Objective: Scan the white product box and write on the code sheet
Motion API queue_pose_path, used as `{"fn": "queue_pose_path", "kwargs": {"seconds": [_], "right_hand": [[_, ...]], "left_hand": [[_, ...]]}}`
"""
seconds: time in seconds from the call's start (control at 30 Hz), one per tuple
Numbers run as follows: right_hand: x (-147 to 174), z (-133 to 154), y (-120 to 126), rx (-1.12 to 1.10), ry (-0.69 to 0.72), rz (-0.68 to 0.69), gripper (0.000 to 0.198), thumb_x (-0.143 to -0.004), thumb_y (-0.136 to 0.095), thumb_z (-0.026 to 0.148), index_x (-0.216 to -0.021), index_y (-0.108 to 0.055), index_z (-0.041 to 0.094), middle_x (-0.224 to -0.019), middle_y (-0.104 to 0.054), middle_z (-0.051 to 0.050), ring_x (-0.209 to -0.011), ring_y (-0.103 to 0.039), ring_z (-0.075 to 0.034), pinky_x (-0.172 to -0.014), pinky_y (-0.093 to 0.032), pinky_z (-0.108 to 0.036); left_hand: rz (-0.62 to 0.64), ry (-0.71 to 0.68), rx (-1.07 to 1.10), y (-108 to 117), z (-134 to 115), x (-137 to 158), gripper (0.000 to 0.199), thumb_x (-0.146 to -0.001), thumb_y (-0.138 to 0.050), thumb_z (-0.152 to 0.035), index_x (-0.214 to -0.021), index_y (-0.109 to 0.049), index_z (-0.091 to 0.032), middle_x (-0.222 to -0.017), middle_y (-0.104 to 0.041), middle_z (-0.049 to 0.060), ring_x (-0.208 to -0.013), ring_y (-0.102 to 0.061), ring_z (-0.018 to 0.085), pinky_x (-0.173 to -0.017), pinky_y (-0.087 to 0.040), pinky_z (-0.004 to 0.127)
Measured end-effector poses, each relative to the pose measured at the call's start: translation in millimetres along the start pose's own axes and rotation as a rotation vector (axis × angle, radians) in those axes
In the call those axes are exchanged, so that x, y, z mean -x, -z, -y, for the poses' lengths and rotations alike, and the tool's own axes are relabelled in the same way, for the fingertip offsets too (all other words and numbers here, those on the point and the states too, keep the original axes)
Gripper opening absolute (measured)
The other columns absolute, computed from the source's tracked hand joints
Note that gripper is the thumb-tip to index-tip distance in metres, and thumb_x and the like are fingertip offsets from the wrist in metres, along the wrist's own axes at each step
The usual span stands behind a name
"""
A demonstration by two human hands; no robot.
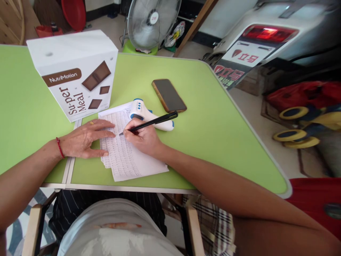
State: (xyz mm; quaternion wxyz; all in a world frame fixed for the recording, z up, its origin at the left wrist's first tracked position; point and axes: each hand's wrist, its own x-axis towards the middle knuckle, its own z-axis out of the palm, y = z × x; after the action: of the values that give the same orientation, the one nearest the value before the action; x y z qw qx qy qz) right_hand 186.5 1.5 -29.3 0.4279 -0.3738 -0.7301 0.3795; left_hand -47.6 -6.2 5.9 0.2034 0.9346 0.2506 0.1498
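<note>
A black pen (154, 121) is gripped in my right hand (144, 138), its tip down on a sheet of paper (133, 161) covered in rows of small handwriting. My left hand (86, 138) lies with fingers spread, fingertips on the paper's left edge; a ring and a red cord bracelet (60, 147) are on it. Other sheets lie beneath the written one. Just beyond my right hand, a white and blue infrared thermometer (141, 110) rests on its side, partly over the paper's top edge and partly hidden by the pen.
On the green table (218, 142) a white NutriMotion box (77, 74) stands upright at the back left. A smartphone (169, 95) lies dark-screened beyond the thermometer. Past the table are a fan (149, 21) and a scooter's rear (253, 42). A seam (69, 170) crosses the table at left.
</note>
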Motion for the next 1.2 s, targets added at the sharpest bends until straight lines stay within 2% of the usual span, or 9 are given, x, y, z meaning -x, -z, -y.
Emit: {"fn": "queue_pose_path", "kwargs": {"seconds": [1.2], "right_hand": [[-0.2,1.1,1.8,0.024,0.026,-0.016,0.009,-0.071,-0.054,0.018,-0.063,-0.049,0.021,-0.057,-0.045,0.005,-0.052,-0.040,-0.010,-0.050,-0.033,-0.026]], "left_hand": [[0.011,0.028,0.013,1.0,0.2,1.1,0.048,-0.087,-0.063,-0.045,-0.126,-0.059,-0.017,-0.140,-0.048,0.018,-0.128,-0.046,0.034,-0.106,-0.039,0.052]]}}
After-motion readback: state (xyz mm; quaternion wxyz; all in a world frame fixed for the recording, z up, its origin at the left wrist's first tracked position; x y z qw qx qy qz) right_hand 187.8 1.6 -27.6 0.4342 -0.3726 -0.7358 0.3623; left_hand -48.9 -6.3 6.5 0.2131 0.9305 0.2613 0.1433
